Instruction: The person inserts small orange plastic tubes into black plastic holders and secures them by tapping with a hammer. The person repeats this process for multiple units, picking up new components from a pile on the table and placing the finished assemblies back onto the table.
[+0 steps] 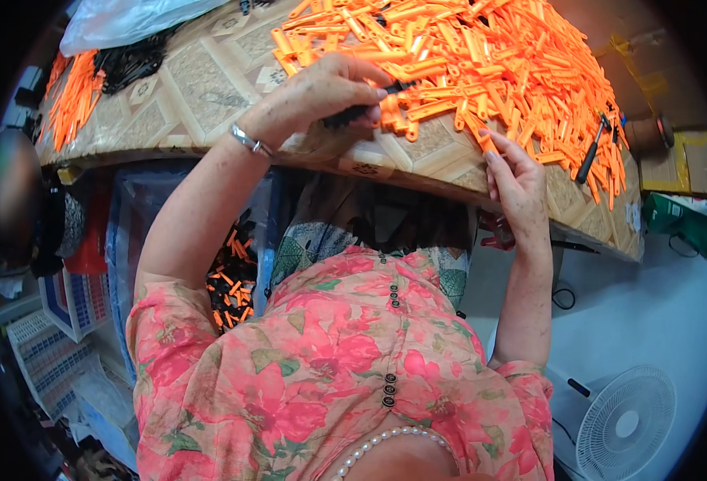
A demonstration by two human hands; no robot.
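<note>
While the orange pile (pixel 482 56) runs deep, most of the work seems left

As the person leans over the patterned table (pixel 209 88), the left grip (pixel 333 90) is closed around a bunch of black pieces (pixel 344 118), with one dark stem (pixel 401 86) reaching right, past the thumb, toward the pile. Curled fingers cover much of the bunch, so I cannot tell how many it holds. Farther right, by the table's near edge, the right grip (pixel 517 178) is narrow, thumb and fingertips pinching one orange piece (pixel 488 143). That piece is well apart from the black ones, so this pair looks barely started.

Plenty appears to remain: loose orange pieces cover the far right of the table, while a smaller orange heap (pixel 76 96) and a black cluster (pixel 133 64) lie at the left, near a plastic bag (pixel 129 20). Below the near edge, left of the lap, a bin (pixel 149 200) holds mixed orange and black pieces (pixel 233 280); these may be the finished share, though the arm hides part of it. A black-handled tool (pixel 590 152) lies unused at the pile's right side.
</note>
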